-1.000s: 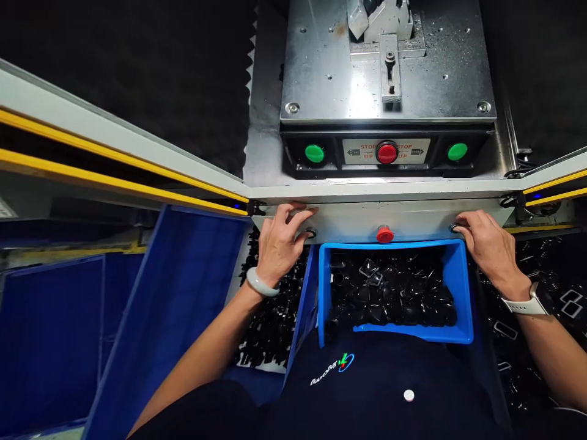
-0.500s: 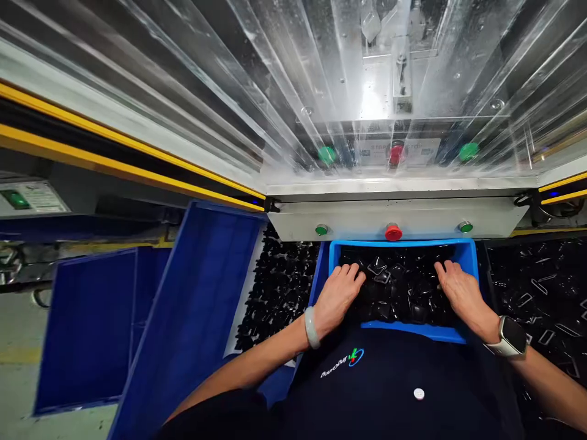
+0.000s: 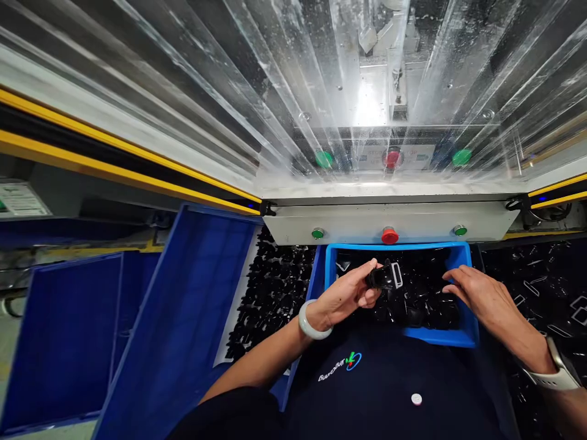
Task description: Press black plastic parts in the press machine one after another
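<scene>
The left hand (image 3: 342,297) pinches a black plastic part with a pale rectangular loop (image 3: 384,275) above a bright blue bin (image 3: 468,333) heaped with black plastic parts (image 3: 413,315). The right hand (image 3: 486,300) rests its fingers on that heap, just below a red button (image 3: 389,236) on a pale metal panel (image 3: 353,226).

We record a dark navy top (image 3: 389,391) with a small multicoloured chest logo (image 3: 340,366) and round white stud (image 3: 416,399), a pale left-wrist bangle (image 3: 314,319), and a pale-strapped right-wrist smartwatch (image 3: 557,373).

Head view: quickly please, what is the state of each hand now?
Left hand: closed, holding a black plastic part with a pale rectangular loop.
Right hand: open, empty, over the black pieces in the blue bin.
</scene>
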Available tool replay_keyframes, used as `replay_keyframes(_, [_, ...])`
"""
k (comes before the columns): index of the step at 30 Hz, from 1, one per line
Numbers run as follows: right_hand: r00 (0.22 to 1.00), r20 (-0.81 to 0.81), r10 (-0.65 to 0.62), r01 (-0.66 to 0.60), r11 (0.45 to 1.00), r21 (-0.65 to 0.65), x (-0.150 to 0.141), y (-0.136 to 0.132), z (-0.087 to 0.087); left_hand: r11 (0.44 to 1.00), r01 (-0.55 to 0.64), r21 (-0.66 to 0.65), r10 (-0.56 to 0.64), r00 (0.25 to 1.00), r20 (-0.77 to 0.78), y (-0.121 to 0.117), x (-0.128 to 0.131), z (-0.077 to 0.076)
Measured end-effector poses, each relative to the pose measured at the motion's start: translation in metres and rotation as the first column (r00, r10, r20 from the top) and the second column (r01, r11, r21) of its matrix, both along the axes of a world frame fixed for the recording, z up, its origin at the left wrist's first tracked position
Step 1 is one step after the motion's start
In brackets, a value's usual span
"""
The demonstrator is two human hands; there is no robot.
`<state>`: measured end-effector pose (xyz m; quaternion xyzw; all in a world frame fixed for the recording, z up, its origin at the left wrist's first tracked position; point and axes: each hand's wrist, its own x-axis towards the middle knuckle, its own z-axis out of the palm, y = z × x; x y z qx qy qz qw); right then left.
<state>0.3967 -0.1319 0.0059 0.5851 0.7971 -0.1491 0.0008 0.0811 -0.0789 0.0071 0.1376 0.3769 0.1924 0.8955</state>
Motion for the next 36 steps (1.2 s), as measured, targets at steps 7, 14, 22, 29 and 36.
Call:
replay_keyframes(7, [0.914,-0.4,0.06,0.005,0.987,0.159,-0.033,0.015,0.034,0.992,-0.118,-0.033,0.114,0.987,-0.115,0.0,0.013,-0.004])
replay_keyframes(14, [0.721,-0.575,0.387,-0.149,0.897,0.416,-0.07,0.026,0.028,0.986,0.018,0.166,0.01,0.986,-0.167,0.003,0.018,0.001])
replay_keyframes(22, [0.746,-0.475,0.467,-0.227,0.849,0.477,-0.065,0.041,0.022,0.937,0.177,0.301,-0.116,0.971,-0.21,0.016,0.015,0.012])
replay_keyframes(29, [0.738,-0.555,0.385,-0.245,0.918,0.312,-0.064,0.09,0.071,0.882,0.178,0.436,-0.065,0.963,-0.261,0.056,0.001,0.031])
replay_keyframes(36, [0.923,-0.373,-0.093,0.32,0.726,0.608,-0.11,0.309,0.121,0.49,-0.124,0.863,0.476,0.868,-0.145,0.154,0.0,0.074])
